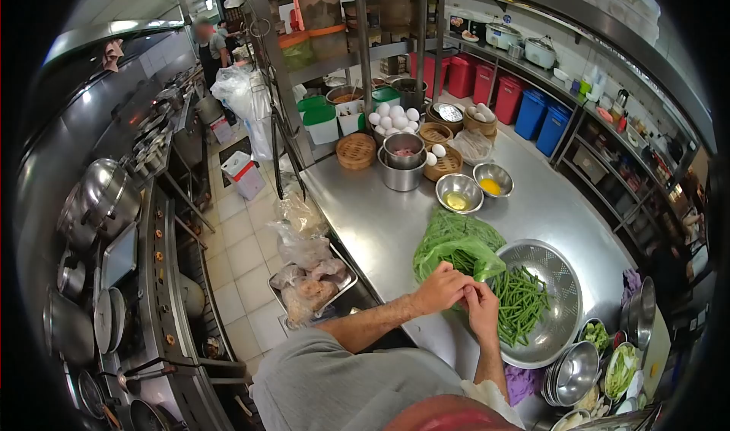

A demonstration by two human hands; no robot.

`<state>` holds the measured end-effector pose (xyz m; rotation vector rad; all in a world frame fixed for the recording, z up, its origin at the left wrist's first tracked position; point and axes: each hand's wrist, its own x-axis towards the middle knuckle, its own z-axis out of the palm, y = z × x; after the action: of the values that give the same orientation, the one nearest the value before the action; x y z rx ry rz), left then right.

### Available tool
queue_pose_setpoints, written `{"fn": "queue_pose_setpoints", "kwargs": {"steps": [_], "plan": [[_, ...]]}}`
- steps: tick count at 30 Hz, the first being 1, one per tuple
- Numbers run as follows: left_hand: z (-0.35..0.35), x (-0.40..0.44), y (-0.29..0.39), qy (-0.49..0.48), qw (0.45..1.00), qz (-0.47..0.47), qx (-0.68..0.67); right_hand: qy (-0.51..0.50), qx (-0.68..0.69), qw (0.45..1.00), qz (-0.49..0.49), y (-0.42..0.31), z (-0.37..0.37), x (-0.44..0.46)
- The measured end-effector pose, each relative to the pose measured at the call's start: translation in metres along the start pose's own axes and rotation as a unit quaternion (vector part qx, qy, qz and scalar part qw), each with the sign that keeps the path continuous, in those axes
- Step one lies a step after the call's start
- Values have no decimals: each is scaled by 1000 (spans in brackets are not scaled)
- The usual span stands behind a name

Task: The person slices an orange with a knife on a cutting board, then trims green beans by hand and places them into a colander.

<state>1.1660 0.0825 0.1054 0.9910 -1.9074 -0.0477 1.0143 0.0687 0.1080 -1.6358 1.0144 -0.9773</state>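
1. Your left hand (443,288) is at the near edge of the green bag (456,237), fingers bent and drawn in; you cannot tell whether they pinch anything.
2. Your right hand (482,309) meets it at the fingertips, likewise curled; any item between them is hidden.
3. Beans (522,309) lie heaped in the left part of the colander (561,275), just beside your right hand; more show at the bag's mouth.
4. Bag and colander rest on the steel table (365,222).
5. Beyond the bag stand two egg bowls (472,193).
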Motion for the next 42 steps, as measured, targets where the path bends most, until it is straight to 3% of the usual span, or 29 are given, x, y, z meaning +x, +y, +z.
{"fn": "queue_pose_setpoints", "kwargs": {"steps": [2,3,4,7,9,11,14,18,19,20,21,22,23,24,25,27,28,29,30,32,34,37,39,40,42], "plan": [[-1,4,12,-19,1000,8,1,-7,117,992,42,3,-15,-13],[1,5,17,-41,999,20,2,21,112,992,51,4,-21,-20],[9,2,17,-11,999,51,15,-2,144,986,81,3,-25,-22],[23,-5,15,-57,997,3,-55,9,258,954,152,8,-37,-34],[22,0,22,-86,988,-53,-115,29,303,938,167,6,-42,-41],[20,8,26,-93,991,-6,-99,44,301,941,145,3,-46,-48],[19,15,32,-105,990,18,-94,46,232,968,80,3,-59,-54],[10,18,35,-48,995,-4,-87,205,-51,976,50,-64,-142,-52],[8,20,35,-20,995,-14,-97,306,-142,941,39,-86,-170,-45],[6,22,36,-23,994,-24,-108,417,-185,885,-91,-87,-213,-32],[5,22,36,-24,993,-31,-108,484,-165,849,-135,-115,-255,-18],[5,22,35,-36,992,-27,-116,577,-132,765,-255,-135,-286,4],[3,19,33,-51,991,-28,-122,582,-208,741,-264,-147,-343,16],[3,21,36,-44,991,-24,-125,637,-125,710,-272,-142,-405,41],[4,21,39,-48,990,-21,-128,556,2,777,-296,-125,-451,51],[1,27,39,-43,992,-14,-121,481,-103,856,-161,-134,-454,63],[1,31,41,-28,992,-9,-123,518,-138,831,-149,-133,-445,79],[6,34,38,-15,993,5,-116,435,-134,876,-160,-132,-415,82],[8,40,37,-9,995,20,-94,399,-197,884,-140,-138,-358,79],[10,55,40,4,998,48,-52,281,-195,925,-164,-101,-281,76],[10,75,47,20,998,58,-12,141,-143,977,-69,-71,-202,58],[20,83,46,23,998,53,34,59,-59,996,-14,-63,-117,21],[34,72,29,-116,993,5,-16,26,0,1000,-10,-45,-99,6],[30,71,30,-181,982,-31,-43,64,53,996,-10,-36,-92,0],[36,57,29,-158,985,-30,-64,90,112,990,-8,-18,-82,-10]]}}
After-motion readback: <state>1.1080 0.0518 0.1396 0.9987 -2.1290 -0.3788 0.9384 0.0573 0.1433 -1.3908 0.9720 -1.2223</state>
